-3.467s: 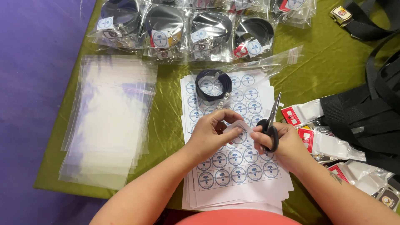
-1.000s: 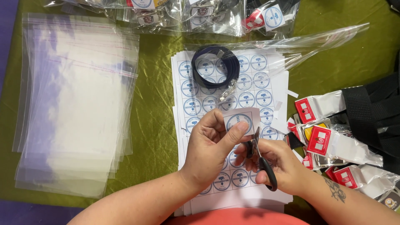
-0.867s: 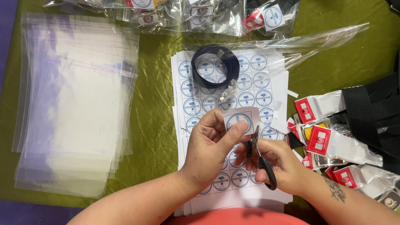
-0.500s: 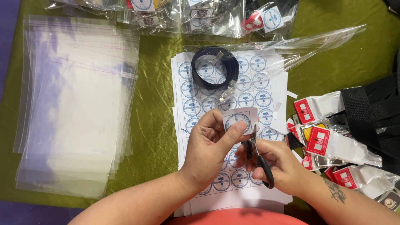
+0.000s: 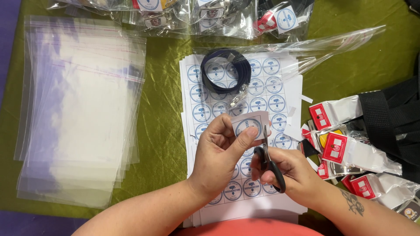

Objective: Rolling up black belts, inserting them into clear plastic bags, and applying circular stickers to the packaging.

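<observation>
Inspector: Hands in view: two, the left hand (image 5: 218, 153) and the right hand (image 5: 291, 172). One pair of scissors (image 5: 270, 161). One cut-out round label (image 5: 250, 125).

Clerk: And on the green cloth (image 5: 166, 100)?

Inspector: One stack of label sheets (image 5: 232, 94); the sheets in it cannot be counted. One coiled black strap (image 5: 225, 70). One pile of clear bags (image 5: 78, 109), number uncertain. Red-and-white packets (image 5: 350, 150): at least five visible, some partly hidden.

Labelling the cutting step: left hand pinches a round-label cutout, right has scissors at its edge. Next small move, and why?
Probably close the scissors for a short snip along the right edge of the label cutout, then turn it slightly. The blades stand upright against that edge, white margin shows around the printed circle, and the left hand pinches the cutout above the sticker sheets, while the right hand grips the handles.
</observation>
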